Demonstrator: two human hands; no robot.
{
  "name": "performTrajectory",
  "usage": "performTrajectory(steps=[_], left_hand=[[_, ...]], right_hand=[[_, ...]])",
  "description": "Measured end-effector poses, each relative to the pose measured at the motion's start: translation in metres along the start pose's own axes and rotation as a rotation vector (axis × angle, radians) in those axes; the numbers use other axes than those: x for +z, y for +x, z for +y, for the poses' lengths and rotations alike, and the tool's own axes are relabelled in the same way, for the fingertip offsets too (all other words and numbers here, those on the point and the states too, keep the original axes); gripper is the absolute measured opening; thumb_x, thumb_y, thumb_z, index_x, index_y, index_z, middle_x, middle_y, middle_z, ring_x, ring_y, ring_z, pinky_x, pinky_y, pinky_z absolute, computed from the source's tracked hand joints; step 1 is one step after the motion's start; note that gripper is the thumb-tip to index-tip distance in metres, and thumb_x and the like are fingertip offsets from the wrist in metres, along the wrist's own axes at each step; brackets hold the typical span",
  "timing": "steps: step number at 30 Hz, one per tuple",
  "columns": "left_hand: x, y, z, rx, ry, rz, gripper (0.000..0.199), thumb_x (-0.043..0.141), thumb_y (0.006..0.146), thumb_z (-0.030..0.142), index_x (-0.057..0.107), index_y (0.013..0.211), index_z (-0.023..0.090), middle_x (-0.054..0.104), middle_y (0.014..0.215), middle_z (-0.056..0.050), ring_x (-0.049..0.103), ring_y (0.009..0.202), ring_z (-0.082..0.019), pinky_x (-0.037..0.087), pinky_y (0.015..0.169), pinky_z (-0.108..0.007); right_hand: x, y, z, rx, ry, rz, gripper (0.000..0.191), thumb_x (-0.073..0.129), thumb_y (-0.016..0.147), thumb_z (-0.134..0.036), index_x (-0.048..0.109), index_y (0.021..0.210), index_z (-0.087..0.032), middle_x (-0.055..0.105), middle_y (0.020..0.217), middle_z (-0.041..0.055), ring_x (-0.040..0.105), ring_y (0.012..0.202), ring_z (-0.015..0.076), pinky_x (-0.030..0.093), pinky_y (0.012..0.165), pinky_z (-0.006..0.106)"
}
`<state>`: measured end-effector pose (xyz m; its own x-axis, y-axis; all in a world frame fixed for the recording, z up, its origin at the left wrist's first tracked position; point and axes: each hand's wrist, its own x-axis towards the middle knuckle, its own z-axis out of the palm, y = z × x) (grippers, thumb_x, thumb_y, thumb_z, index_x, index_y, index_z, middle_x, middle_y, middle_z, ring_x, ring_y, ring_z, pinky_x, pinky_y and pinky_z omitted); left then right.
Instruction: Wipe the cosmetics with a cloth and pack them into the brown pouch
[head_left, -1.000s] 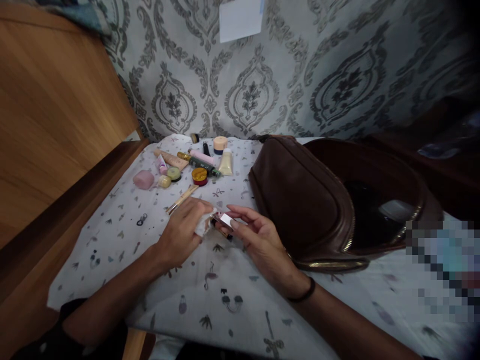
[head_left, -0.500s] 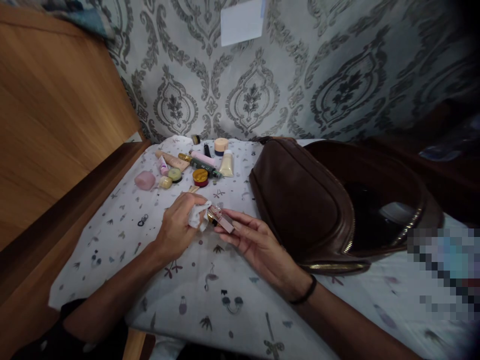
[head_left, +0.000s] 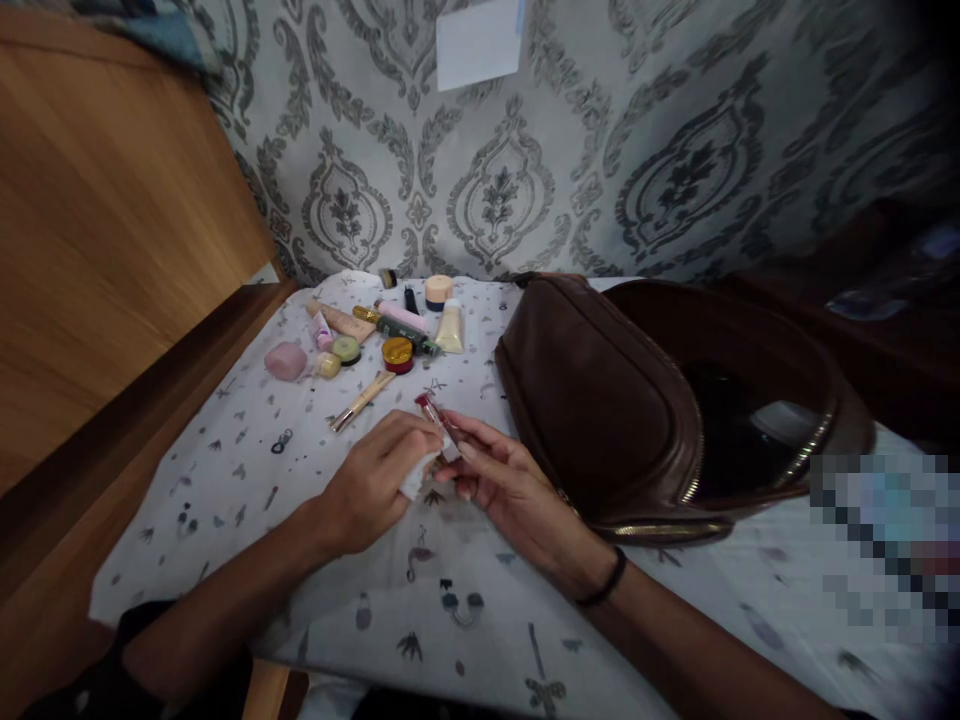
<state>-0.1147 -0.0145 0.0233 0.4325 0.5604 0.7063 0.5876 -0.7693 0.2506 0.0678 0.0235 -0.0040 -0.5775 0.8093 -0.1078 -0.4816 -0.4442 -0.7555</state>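
Evidently the worktop (head_left: pixel 247 520) wears a white cloth dotted with small prints, set against a wall (head_left: pixel 420 225) with a grey damask pattern. A white sheet (head_left: pixel 480 45) shows high on that wall, a wooden panel (head_left: pixel 120 170) leans in at the left, and a gaping brown bag (head_left: pixel 592 390) fills the right side. Toward the back left lie cosmetics, among them an amber-lidded jar (head_left: pixel 397 352) and a cream tube (head_left: pixel 451 327).

Near the middle, the right hand (head_left: pixel 517 490) has its grip pinched on a slim red-ended tube (head_left: pixel 433 415), above the cloth; the left hand's (head_left: pixel 371 480) grip is closed on a crumpled wipe (head_left: pixel 417 477) just beside it. Compared with half a second ago, the tube's red end now stands clear of the wipe, and the beige stick (head_left: pixel 362 402), then mostly hidden behind the left hand, shows fully.
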Motion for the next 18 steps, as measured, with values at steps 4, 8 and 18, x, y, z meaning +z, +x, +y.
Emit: performTrajectory(steps=[4, 8, 18], left_hand=[[0.001, 0.002, 0.009, 0.069, -0.047, -0.069, 0.03, 0.045, 0.086, -0.007, 0.057, 0.103, 0.014, 0.067, 0.101, -0.014, 0.062, 0.099, -0.022, 0.056, 0.086, -0.037], [0.001, 0.004, 0.01, 0.098, -0.021, -0.059, 0.032, 0.042, 0.084, -0.01, 0.057, 0.1, 0.013, 0.067, 0.097, -0.013, 0.062, 0.096, -0.022, 0.055, 0.084, -0.036], [-0.007, 0.003, -0.007, -0.047, 0.079, 0.047, 0.02, 0.054, 0.09, 0.003, 0.058, 0.104, 0.017, 0.068, 0.099, -0.009, 0.064, 0.097, -0.021, 0.055, 0.086, -0.034]], right_hand=[[-0.002, 0.001, 0.001, -0.036, 0.015, 0.027, 0.043, 0.082, 0.078, -0.025, 0.07, 0.119, -0.026, 0.072, 0.101, 0.0004, 0.064, 0.062, 0.0056, 0.046, 0.054, 0.017], [-0.003, 0.002, 0.002, -0.009, 0.017, -0.003, 0.037, 0.082, 0.078, -0.028, 0.073, 0.114, -0.021, 0.072, 0.086, 0.0007, 0.061, 0.062, 0.007, 0.046, 0.055, 0.018], [0.0, 0.003, 0.0, 0.064, -0.02, -0.023, 0.037, 0.089, 0.069, -0.029, 0.077, 0.102, -0.019, 0.068, 0.071, -0.0029, 0.058, 0.053, 0.0042, 0.041, 0.047, 0.015]])
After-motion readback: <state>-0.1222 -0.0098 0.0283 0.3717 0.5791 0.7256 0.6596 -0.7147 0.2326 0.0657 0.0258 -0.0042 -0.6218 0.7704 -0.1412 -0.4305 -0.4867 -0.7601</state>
